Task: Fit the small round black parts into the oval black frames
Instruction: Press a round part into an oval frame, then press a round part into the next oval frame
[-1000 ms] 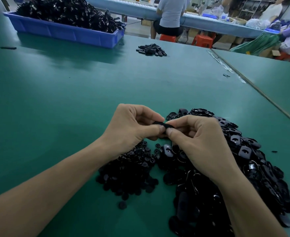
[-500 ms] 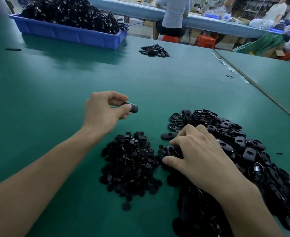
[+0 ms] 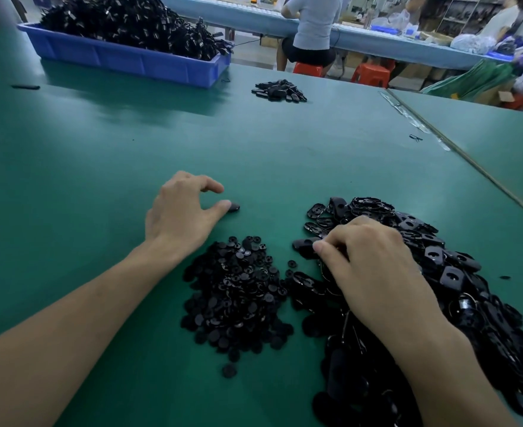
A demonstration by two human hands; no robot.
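A heap of small round black parts (image 3: pixel 238 291) lies on the green table (image 3: pixel 130 155), between my forearms. To its right spreads a bigger pile of oval black frames (image 3: pixel 457 266). My left hand (image 3: pixel 180 211) hovers low over the table beyond the round parts, fingers loosely spread. One black assembled piece (image 3: pixel 234 207) lies at its thumb tip, outside the grip. My right hand (image 3: pixel 368 257) rests on the left edge of the frame pile, fingers curled down. Its thumb and fingers pinch an oval frame (image 3: pixel 303 246) that sticks out to the left.
A blue tray (image 3: pixel 137 61) heaped with black parts stands at the far left. A small pile of finished black pieces (image 3: pixel 280 91) lies at the far middle. One stray round part (image 3: pixel 229 371) sits near me. A seam (image 3: pixel 469 161) divides this table from the right one. People sit at benches behind.
The hands came apart after working one piece together. My left hand carried that piece away to the left and let it go; my right hand dropped onto the frame pile and took hold of a frame.
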